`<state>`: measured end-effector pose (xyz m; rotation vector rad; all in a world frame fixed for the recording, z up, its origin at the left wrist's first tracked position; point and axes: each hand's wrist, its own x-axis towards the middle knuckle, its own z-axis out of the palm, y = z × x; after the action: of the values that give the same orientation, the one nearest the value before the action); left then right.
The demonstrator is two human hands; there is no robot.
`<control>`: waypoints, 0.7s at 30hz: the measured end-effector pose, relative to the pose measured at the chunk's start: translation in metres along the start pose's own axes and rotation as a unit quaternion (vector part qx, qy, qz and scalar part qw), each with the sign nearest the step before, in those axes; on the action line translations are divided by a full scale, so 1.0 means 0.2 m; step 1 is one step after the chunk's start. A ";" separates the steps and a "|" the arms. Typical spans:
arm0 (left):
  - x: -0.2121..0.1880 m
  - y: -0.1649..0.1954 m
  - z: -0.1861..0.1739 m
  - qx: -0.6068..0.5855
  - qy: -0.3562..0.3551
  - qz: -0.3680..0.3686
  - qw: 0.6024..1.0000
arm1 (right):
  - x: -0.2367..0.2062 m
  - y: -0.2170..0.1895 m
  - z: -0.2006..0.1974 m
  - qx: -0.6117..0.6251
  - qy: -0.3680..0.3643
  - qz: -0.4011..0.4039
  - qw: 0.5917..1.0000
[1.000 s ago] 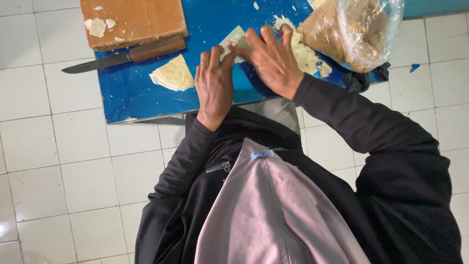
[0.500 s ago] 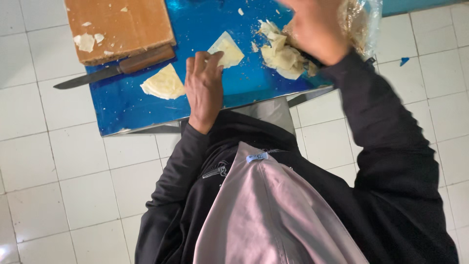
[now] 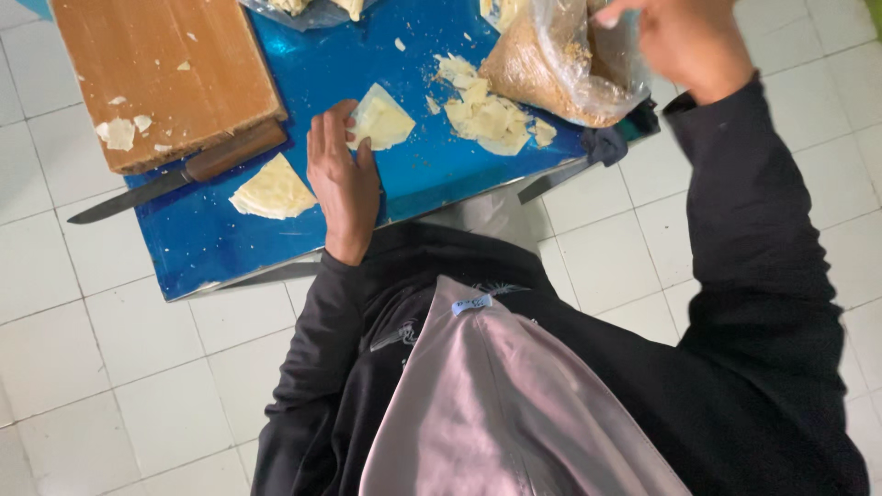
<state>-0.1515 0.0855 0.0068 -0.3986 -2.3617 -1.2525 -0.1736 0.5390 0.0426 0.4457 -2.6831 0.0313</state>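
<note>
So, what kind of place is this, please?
Probably a simple food-preparation spot, at home or in a small kitchen. A low blue table on a white tiled floor holds a wooden cutting board, a knife and pale triangular dough sheets.

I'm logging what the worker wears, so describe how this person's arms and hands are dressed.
Both arms are in long, plain black sleeves that end at the wrists. The left hand and right hand are bare: no gloves, rings or watch show.
</note>
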 end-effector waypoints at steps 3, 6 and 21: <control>-0.01 -0.03 0.02 -0.009 -0.005 -0.009 1.000 | -0.08 -0.06 0.12 -0.102 -0.083 -0.010 0.991; -0.03 -0.06 0.03 0.016 0.001 0.001 1.000 | -0.16 -0.07 0.21 -0.162 -0.055 -0.038 0.985; -0.06 -0.17 0.00 -0.093 0.026 0.002 0.995 | -0.02 0.01 0.18 -0.017 -0.090 -0.011 0.996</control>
<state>-0.1563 0.0656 -0.0231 -0.4247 -2.2080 -1.4682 -0.1842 0.5385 0.0084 0.4886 -2.8509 -0.0642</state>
